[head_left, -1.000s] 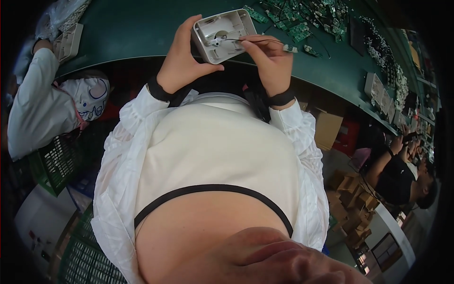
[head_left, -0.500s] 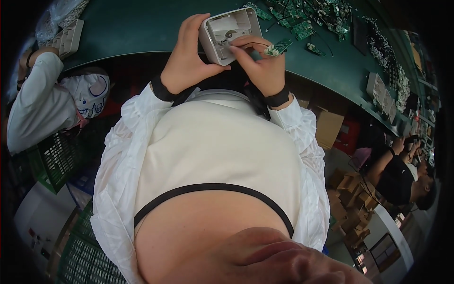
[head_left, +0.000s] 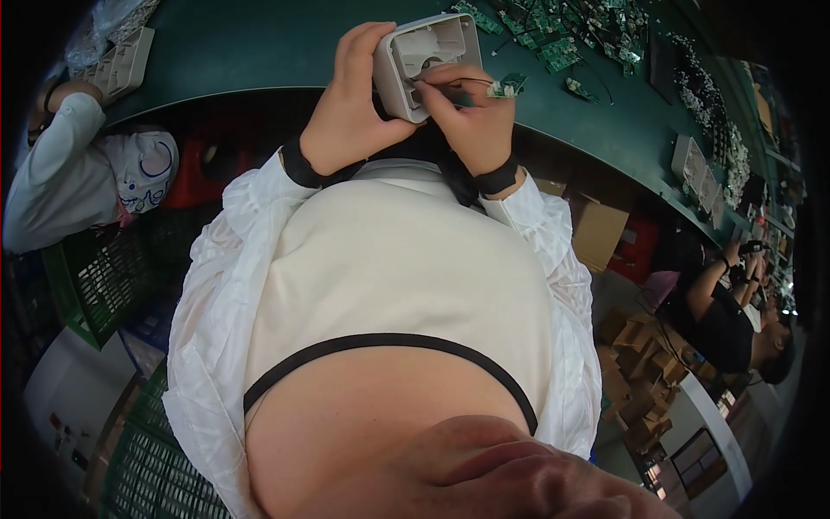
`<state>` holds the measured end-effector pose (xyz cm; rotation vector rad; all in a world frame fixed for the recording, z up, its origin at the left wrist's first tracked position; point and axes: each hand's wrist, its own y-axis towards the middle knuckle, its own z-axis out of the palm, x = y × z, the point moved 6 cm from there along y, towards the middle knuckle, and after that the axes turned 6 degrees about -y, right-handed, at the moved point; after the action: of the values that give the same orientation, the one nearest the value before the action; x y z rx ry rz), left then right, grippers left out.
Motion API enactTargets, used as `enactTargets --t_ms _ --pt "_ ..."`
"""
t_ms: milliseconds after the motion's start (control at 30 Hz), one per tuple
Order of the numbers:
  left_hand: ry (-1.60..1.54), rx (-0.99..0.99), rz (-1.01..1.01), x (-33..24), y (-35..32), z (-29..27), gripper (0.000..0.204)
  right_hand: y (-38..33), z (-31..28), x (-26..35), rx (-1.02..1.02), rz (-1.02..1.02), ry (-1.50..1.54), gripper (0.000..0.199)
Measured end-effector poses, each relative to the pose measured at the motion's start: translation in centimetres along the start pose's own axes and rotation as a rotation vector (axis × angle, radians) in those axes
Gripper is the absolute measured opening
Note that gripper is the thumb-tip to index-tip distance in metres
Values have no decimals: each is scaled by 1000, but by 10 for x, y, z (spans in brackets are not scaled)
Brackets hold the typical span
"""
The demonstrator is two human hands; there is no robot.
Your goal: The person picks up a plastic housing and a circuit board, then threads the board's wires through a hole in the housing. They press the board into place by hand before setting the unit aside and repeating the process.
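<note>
Over the near edge of a green workbench (head_left: 259, 52), a worker's left hand (head_left: 346, 121), thumb and fingers spread, cradles a tilted, pale open box (head_left: 394, 82). At its opening, the right hand (head_left: 474, 121) pinches a thin dark wire (head_left: 467, 80), a small green circuit board (head_left: 510, 85) beside the knuckles.

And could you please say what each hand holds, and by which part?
Left hand: off-white open rectangular plastic box, by its left side. Right hand: apparently thin dark wire of small green circuit board; exact grip hidden.
</note>
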<state>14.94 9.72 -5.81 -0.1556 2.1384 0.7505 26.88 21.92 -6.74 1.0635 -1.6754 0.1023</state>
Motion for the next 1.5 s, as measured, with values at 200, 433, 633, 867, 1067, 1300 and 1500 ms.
enactTargets --t_ms 200,433,633,867,1067,1300,1500 --pt "-2 19 -29 1 2 -3 105 6 0 6 151 -158 -325 20" --pt "-34 83 -126 15 5 -6 107 3 -23 -21 -27 239 471 25" --pt "-31 113 -127 15 18 -8 107 11 -43 -51 85 166 520 31" --pt "59 103 -73 18 16 -8 107 14 -39 -14 391 158 228 25" --pt "-63 81 -86 21 5 -3 105 3 -27 3 398 -226 -20 22" --pt "-76 92 -105 23 -5 -6 106 -15 -19 -5 405 -211 26 23" --pt "-158 99 -180 29 -8 -7 107 -13 -14 -1 411 -268 21 22"
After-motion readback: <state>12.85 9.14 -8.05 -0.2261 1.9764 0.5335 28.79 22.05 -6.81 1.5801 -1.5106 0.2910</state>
